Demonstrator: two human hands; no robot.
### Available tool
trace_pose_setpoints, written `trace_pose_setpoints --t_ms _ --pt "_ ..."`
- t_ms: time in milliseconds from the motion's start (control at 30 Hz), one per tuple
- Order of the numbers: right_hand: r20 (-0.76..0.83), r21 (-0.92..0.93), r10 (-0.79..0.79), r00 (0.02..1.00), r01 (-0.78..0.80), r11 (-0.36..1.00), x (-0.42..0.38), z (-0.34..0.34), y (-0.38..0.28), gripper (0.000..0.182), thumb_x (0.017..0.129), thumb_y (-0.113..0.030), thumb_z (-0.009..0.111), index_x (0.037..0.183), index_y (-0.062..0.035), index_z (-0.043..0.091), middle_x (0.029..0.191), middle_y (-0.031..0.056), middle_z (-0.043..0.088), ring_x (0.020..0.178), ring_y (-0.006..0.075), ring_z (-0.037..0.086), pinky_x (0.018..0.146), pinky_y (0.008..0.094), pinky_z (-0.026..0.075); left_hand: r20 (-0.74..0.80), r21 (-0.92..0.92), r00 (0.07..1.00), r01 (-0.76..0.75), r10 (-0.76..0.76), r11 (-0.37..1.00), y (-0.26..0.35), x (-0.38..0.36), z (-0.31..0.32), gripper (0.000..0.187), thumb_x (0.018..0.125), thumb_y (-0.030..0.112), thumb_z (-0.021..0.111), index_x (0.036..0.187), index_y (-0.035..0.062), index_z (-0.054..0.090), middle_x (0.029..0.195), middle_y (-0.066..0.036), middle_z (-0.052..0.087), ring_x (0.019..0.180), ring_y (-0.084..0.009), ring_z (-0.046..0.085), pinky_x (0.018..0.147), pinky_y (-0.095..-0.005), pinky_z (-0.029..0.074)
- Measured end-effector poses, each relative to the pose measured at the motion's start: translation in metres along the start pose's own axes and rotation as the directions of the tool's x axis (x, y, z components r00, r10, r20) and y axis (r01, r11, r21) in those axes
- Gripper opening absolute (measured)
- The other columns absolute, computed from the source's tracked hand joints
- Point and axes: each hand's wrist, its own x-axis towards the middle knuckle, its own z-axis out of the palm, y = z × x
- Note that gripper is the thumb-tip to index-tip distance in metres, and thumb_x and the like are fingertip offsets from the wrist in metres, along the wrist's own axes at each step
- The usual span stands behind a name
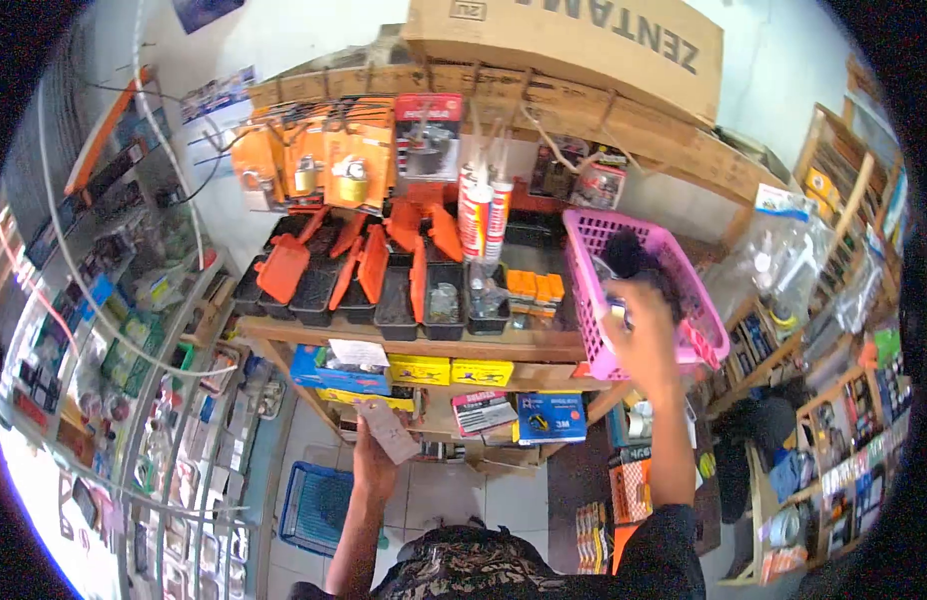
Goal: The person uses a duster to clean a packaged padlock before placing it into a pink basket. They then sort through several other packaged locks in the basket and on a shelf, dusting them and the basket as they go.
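My left hand point(375, 462) is closed around a small pale flat box point(390, 432), held low in front of the wooden shelf. Over the near left side of a pink plastic basket point(712, 290) reaches my right hand point(644, 342). Its fingers are bent together at a small whitish and dark item whose kind I cannot make out. Inside the basket lies a black bristly or fluffy thing point(626, 254), partly covered by that hand. A red and white packet point(700, 342) sits by the basket's right side.
Black bins with orange lids point(284, 268) line the shelf, beside white and red sealant tubes point(480, 212) and small orange boxes point(534, 290). Padlocks on orange cards point(351, 180) hang above. Below are a blue 3M box point(552, 418) and a blue basket point(319, 505) on the floor.
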Motion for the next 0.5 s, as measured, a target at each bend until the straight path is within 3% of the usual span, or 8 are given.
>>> trace_pose_setpoints --t_ms 67,133,200,267,333,400,433,500 --pt "0.340 0.372 -0.066 0.938 -0.070 0.925 -0.019 0.028 -0.038 0.043 0.087 -0.033 0.064 0.117 -0.0034 0.056 0.104 0.0192 0.062 0.096 0.0372 0.059 0.084 0.0460 0.047 -0.017 -0.024 1.000 0.008 -0.009 1.000 -0.002 0.004 0.001 0.048 0.098 0.050 0.043 0.135 0.0185 0.040 0.120 -0.006 0.053 0.109 -0.0245 0.054 0.086 -0.0462 0.050" --pt "0.553 0.408 -0.204 0.808 -0.050 0.911 -0.052 0.068 -0.063 0.051 0.086 -0.036 0.068 0.124 -0.0034 0.055 0.114 0.0187 0.059 0.103 0.0320 0.060 0.084 0.0406 0.049 0.005 0.080 1.000 -0.027 0.027 0.996 0.002 0.000 0.033 0.051 0.097 0.047 0.047 0.137 0.0171 0.034 0.120 -0.006 0.050 0.106 -0.0228 0.053 0.087 -0.0430 0.048" --pt "0.610 0.582 -0.296 0.735 -0.162 0.797 -0.084 0.105 -0.089 0.061 0.087 -0.038 0.068 0.133 -0.0042 0.047 0.116 0.0213 0.059 0.103 0.0349 0.061 0.085 0.0418 0.049 -0.017 0.092 0.997 -0.079 0.081 0.993 -0.001 -0.001 0.053 0.051 0.098 0.038 0.050 0.139 0.0163 0.029 0.121 -0.007 0.047 0.103 -0.0212 0.052 0.090 -0.0381 0.046" --pt "0.604 0.572 -0.257 0.754 -0.185 0.799 -0.097 0.117 -0.116 0.066 0.087 -0.038 0.068 0.137 -0.0049 0.042 0.117 0.0237 0.058 0.104 0.0364 0.060 0.084 0.0423 0.049 0.037 0.441 0.994 -0.106 0.099 0.891 -0.002 -0.003 0.065 0.051 0.098 0.027 0.053 0.140 0.0143 0.027 0.122 -0.010 0.045 0.103 -0.0192 0.051 0.091 -0.0353 0.044" --pt "0.579 0.625 -0.230 0.782 -0.245 0.741 -0.093 0.130 -0.124 0.060 0.087 -0.035 0.069 0.133 -0.0043 0.046 0.117 0.0239 0.058 0.104 0.0344 0.061 0.084 0.0425 0.049 0.020 0.403 0.986 -0.157 0.163 0.901 -0.008 0.003 0.080 0.057 0.096 0.016 0.056 0.142 0.0113 0.022 0.119 -0.012 0.047 0.104 -0.0183 0.050 0.092 -0.0349 0.043" --pt "0.389 0.685 -0.195 0.900 -0.141 0.715 -0.078 0.136 -0.125 0.048 0.088 -0.031 0.067 0.125 -0.0033 0.053 0.110 0.0229 0.062 0.097 0.0319 0.064 0.080 0.0410 0.050 0.206 0.593 0.956 -0.292 0.209 0.751 0.005 0.004 0.101 0.067 0.092 0.011 0.060 0.144 0.0078 0.017 0.118 -0.013 0.048 0.108 -0.0195 0.049 0.094 -0.0356 0.042" --pt "0.411 0.639 -0.168 0.896 -0.152 0.754 -0.064 0.125 -0.125 0.035 0.089 -0.026 0.066 0.114 -0.0022 0.059 0.094 0.0202 0.066 0.086 0.0306 0.067 0.073 0.0387 0.051 0.214 0.603 0.960 -0.274 0.179 0.749 0.022 0.003 0.121 0.072 0.092 0.010 0.060 0.145 0.0056 0.012 0.123 -0.014 0.047 0.116 -0.0209 0.048 0.099 -0.0354 0.040" --pt "0.273 0.583 -0.034 0.962 -0.137 0.801 -0.035 0.110 -0.128 0.035 0.086 -0.025 0.069 0.113 -0.0041 0.061 0.081 0.0196 0.065 0.070 0.0338 0.066 0.064 0.0400 0.050 0.494 0.478 0.803 -0.571 0.333 0.668 0.052 0.016 0.145 0.067 0.093 0.008 0.057 0.145 0.0040 0.015 0.130 -0.015 0.046 0.121 -0.0223 0.047 0.102 -0.0361 0.038"
